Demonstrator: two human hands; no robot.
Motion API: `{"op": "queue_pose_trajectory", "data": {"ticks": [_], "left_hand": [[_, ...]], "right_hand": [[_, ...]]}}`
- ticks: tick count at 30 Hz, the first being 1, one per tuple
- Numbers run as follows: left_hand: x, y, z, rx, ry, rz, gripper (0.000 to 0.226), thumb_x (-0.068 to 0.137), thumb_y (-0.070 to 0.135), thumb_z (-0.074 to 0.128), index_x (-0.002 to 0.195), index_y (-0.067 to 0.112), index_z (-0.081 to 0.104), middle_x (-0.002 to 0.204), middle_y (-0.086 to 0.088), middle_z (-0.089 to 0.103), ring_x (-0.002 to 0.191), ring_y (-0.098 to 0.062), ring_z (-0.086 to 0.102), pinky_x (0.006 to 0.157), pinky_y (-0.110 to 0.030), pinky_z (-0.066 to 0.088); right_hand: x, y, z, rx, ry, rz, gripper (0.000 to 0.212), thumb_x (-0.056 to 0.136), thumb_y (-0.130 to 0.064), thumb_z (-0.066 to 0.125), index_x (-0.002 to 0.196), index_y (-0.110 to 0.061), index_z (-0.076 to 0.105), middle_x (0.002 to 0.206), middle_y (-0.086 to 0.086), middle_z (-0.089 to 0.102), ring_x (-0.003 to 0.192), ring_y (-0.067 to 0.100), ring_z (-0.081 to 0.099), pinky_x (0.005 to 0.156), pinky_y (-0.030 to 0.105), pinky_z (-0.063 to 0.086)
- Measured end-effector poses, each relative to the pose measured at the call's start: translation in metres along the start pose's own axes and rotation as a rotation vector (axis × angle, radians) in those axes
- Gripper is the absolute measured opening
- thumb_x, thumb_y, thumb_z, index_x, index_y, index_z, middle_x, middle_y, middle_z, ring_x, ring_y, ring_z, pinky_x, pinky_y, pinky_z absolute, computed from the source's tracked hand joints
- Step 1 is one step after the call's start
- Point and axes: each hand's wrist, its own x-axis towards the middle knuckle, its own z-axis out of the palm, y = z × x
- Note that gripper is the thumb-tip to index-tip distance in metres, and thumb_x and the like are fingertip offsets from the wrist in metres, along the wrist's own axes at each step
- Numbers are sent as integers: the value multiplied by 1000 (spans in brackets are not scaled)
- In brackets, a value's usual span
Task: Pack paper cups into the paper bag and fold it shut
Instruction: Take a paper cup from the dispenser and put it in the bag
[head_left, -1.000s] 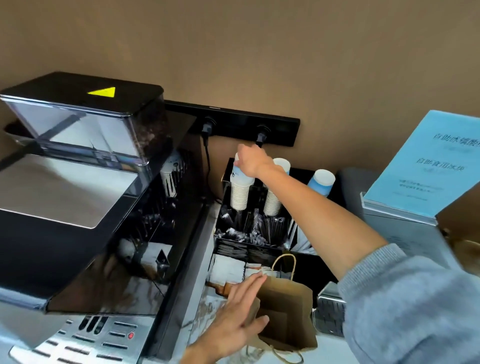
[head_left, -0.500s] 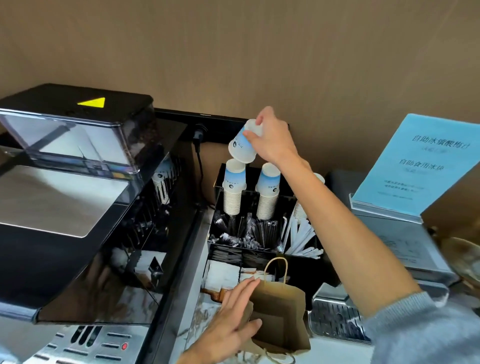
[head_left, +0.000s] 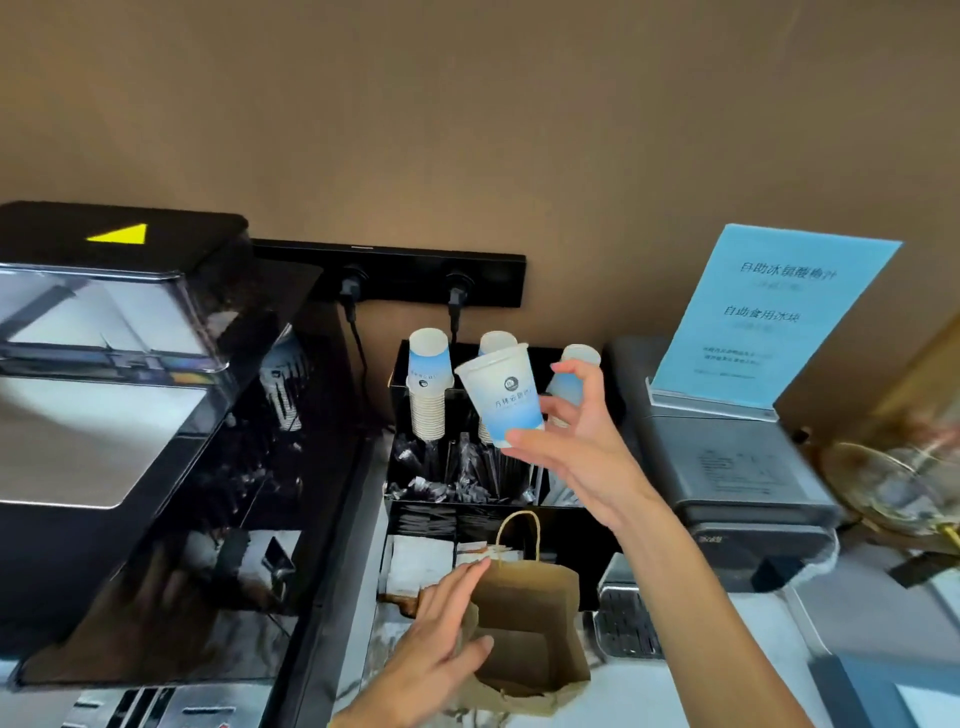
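The right hand (head_left: 582, 447) holds one paper cup (head_left: 501, 397) up in the air, over the black caddy (head_left: 582, 530). The fingers pinch it near the bottom, and its open top tips up and to the left. The left hand (head_left: 441, 639) rests flat against the left side of the paper bag (head_left: 530, 623), with the fingers spread and the thumb at the rim, so the mouth gapes open. The bag stands on the counter just in front of the caddy, well below the cup. No cup shows inside the bag yet, so I think the packing has only begun.

What could go wrong? The grip on the cup is a light pinch, so the cup could slip and fall among the stacks of cups (head_left: 428, 400) behind it. The bag is thin and soft. If the left hand lets go, the mouth may flop shut and the cup may hit the rim. A hard push could squash the cup or tip the bag over. The rope handle (head_left: 517, 535) sticks up at the back and could catch the cup on its way down.

The cup has a small round logo and a line of Chinese writing, too blurry to read. The blue sign (head_left: 769, 317) on the right has Chinese lines too; I can make out "自助" at the start of two of them. The coffee machine (head_left: 119, 415) on the left has a yellow triangle on top
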Motion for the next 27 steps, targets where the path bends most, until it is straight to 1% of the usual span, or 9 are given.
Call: {"op": "queue_pose_trajectory", "data": {"ticks": [2,4,9,12,16,19,21,24,27], "left_hand": [[0,-1,-1,10,-8,2,72,95,46,50,141,65,0,158,23,3,142,1,7,121,-45,16],[0,-2,-3,23,-10,-2,71,95,47,49,141,65,-2,157,26,2,141,2,4,121,-46,15],[0,-2,-3,49,-10,6,71,95,47,50,133,73,-4,151,32,4,137,5,5,119,-43,15],[-1,0,-4,47,-18,13,71,96,46,50,132,72,-4,146,34,4,135,6,5,118,-40,14],[-3,1,-6,18,-20,20,71,96,43,51,137,69,-2,149,32,6,137,4,5,119,-40,13],[-5,2,-7,34,-22,47,70,97,41,50,128,73,-4,146,32,6,136,5,5,120,-37,13],[-5,1,-7,49,-21,61,69,96,41,50,130,70,-3,147,30,7,135,6,7,121,-37,15],[-5,-2,-6,14,-10,73,73,92,41,52,141,63,2,149,32,11,133,17,3,120,-39,16],[-6,2,-3,9,-26,79,76,93,37,53,144,58,1,145,37,6,130,18,5,116,-33,11]], "right_hand": [[-12,5,0,-52,-90,14,96,78,11,75,132,-58,37,125,20,54,108,40,67,91,59,55],[-20,9,1,-89,-161,15,102,80,10,73,134,-67,31,127,20,50,108,40,67,90,60,55],[-31,12,0,-186,-260,17,90,81,12,70,134,-56,42,125,20,41,108,41,65,89,56,56],[-35,12,0,-252,-283,5,88,77,12,74,133,-46,38,125,14,43,106,39,66,89,58,56],[-45,11,-2,-379,-223,-37,70,67,-10,82,111,-38,35,121,0,53,108,25,65,89,56,56],[-64,4,-9,-535,-299,6,61,66,-15,86,98,-29,36,111,7,59,105,28,65,80,45,60],[-78,3,-13,-740,-374,32,58,66,-18,84,98,-27,37,105,10,59,102,32,61,72,47,56],[-88,14,-16,-985,-504,138,74,65,-16,79,116,-49,38,113,-3,56,103,22,55,84,38,54],[-83,44,-16,-1141,-566,259,101,65,-13,77,131,-67,23,119,-7,44,111,17,48,94,31,50]]}}
